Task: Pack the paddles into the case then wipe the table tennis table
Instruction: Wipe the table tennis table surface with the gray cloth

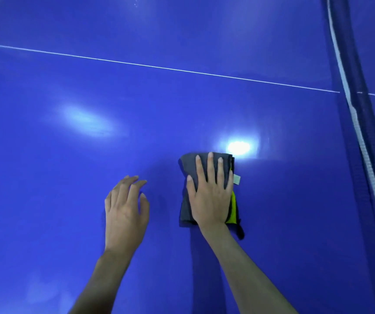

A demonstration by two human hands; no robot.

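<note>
A folded grey cloth (187, 200) with a yellow-green underside and a small white tag lies flat on the blue table tennis table (68, 189). My right hand (211, 193) presses down on the cloth with straight, spread fingers. My left hand (125, 209) is to the left of the cloth, fingers loosely bent over the bare table surface, holding nothing. No paddles or case are in view.
The net (361, 141) with its white top band runs down the right side. A thin white centre line (159, 67) crosses the table beyond my hands. Bright light reflections sit on the glossy surface near the cloth.
</note>
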